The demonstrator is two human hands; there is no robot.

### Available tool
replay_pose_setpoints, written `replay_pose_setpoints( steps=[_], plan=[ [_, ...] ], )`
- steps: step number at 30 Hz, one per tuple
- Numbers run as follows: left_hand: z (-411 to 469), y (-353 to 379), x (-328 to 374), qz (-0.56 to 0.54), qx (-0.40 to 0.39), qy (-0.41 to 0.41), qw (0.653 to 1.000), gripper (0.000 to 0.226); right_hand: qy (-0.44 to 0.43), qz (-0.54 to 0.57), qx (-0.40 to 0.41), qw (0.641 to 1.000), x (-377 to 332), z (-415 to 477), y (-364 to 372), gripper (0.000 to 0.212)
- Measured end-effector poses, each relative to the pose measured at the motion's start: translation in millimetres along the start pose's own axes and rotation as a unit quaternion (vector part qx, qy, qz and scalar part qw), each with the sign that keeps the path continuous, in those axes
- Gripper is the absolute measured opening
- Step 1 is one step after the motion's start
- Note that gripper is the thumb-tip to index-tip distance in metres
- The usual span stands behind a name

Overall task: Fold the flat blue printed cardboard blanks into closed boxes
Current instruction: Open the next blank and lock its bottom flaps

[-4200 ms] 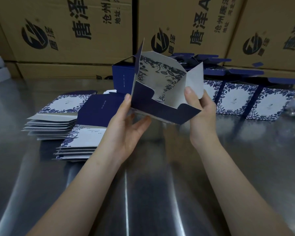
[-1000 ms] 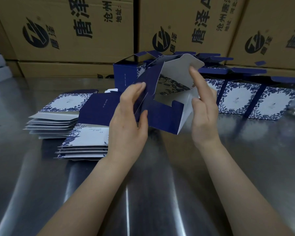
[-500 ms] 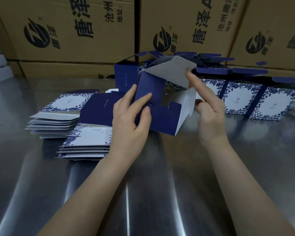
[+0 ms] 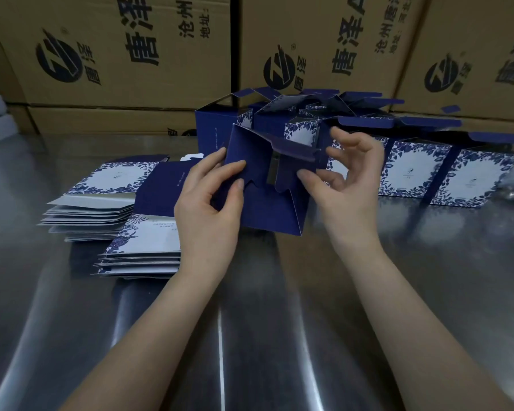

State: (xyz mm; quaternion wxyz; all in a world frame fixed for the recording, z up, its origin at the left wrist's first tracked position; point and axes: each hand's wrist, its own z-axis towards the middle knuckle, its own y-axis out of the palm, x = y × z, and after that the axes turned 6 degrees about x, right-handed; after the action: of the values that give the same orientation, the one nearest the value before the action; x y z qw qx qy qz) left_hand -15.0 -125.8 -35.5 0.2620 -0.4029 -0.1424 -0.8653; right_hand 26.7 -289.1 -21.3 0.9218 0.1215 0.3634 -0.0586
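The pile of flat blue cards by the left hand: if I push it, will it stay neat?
Probably not. The pile sits fanned, edges stepped out, so sheets likely slide over each other. The shiny metal table looks smooth, so the whole pile may skid too. Each sheet looks thin, likely light and bendy.

The shiny metal surface (image 4: 279,321) carries two stacks of flat blanks. The near stack (image 4: 143,250) lies just left of the left hand (image 4: 208,209), and the far stack (image 4: 92,203) lies further left. Beyond the right hand (image 4: 344,185) and out to its right stands a row of folded boxes (image 4: 410,170), top flaps open.
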Motion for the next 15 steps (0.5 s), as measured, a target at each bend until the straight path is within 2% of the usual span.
replay_pose_setpoints(
  steps=[3,5,8,11,15],
  plan=[
    [-1,0,2,-0.018,0.003,-0.008,1.0,0.027,0.102,0.051,0.028,0.993,5,2,-2,0.062],
    [-3,1,3,-0.026,0.0,-0.009,1.0,0.028,0.131,0.04,0.016,0.99,8,3,-2,0.055],
    [-3,1,5,-0.044,0.008,-0.009,0.999,0.029,0.131,0.04,-0.004,0.991,7,3,-2,0.043],
    [-2,0,9,-0.071,0.01,-0.006,0.997,0.024,0.114,0.095,-0.035,0.988,3,2,0,0.036],
    [-1,0,14,-0.115,0.018,-0.019,0.993,0.015,0.132,0.147,-0.042,0.979,-5,-1,4,0.03]
  ],
)
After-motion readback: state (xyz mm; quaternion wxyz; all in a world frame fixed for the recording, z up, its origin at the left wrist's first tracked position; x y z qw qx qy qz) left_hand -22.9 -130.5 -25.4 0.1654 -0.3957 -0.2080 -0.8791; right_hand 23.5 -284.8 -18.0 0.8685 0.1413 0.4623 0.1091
